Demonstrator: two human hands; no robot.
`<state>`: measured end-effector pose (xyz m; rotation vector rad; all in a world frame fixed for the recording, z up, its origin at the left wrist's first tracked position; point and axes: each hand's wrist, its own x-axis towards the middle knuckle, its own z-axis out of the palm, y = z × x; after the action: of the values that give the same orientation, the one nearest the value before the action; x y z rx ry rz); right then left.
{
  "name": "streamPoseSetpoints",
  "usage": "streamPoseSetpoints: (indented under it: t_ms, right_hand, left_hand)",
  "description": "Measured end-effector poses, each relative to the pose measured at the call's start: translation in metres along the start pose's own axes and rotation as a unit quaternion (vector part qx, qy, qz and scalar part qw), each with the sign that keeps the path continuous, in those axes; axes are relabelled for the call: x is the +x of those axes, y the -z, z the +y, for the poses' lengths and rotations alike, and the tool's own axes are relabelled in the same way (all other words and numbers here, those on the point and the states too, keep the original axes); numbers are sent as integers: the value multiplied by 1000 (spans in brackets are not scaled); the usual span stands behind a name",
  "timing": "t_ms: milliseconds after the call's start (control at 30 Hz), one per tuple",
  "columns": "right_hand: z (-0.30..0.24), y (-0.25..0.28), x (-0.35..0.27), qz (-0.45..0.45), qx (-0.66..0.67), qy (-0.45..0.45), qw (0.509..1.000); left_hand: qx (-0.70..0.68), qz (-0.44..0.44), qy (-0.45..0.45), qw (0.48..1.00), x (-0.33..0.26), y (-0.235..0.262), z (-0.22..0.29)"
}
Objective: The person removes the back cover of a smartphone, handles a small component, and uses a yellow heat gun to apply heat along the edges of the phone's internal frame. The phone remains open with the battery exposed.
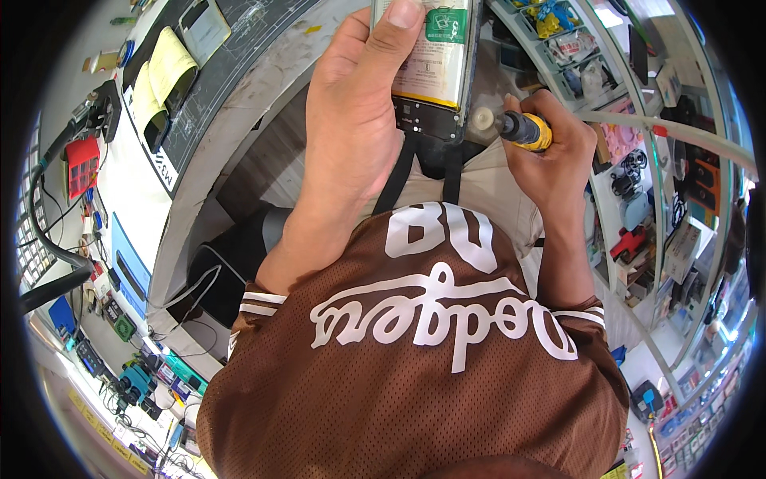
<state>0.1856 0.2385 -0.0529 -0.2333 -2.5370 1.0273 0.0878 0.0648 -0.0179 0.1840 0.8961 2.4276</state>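
Left hand point(347, 120): closed on the phone point(431, 112), thumb flat across its upper face, fingers wrapped on the far-left edge. Phone sits just off the palm, to the hand's right, long side pointing away from the body. Its top end runs out of view. Back cover off: battery point(423, 73) exposed with a green label point(447, 25), dark board section at the end nearest the body.

Right hand point(558, 148): curled closed around a yellow-and-black tool point(533, 134), dark end pointing left at the phone's lower right side. Tool and phone look apart, no contact. Exact tip hard to make out. Pale round thing point(482, 120) shows between them; can't tell what it is or how deep it sits.

Both hands are out over the lap, beige trousers point(499, 180) below, dark straps point(452, 180) under the phone. Brown jersey point(415, 391) fills the lower middle.

Left: white table point(144, 219) with black mat point(231, 68), yellow pad point(170, 68) and red box point(82, 166). Right: glass shelves with a black cable coil point(630, 172) and a red item point(629, 241); parts tray point(600, 54) above.
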Motion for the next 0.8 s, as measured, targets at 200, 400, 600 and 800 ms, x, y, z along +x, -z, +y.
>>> streamPoseSetpoints:
  t_ms: [200, 400, 600, 800]
  right_hand:
    - [2, 1, -3, -3, -8, 22, 1000]
    - [2, 0, 5, 8, 14, 6, 1000]
    - [5, -3, 6, 8, 16, 4, 1000]
    - [7, -1, 5, -2, -12, 10, 1000]
  left_hand:
    - [2, 54, 9, 998, 1, -8, 0]
    - [17, 47, 10, 999, 2, -6, -2]
    - [29, 77, 20, 996, 0, -2, -4]
    - [17, 52, 32, 998, -1, -2, -3]
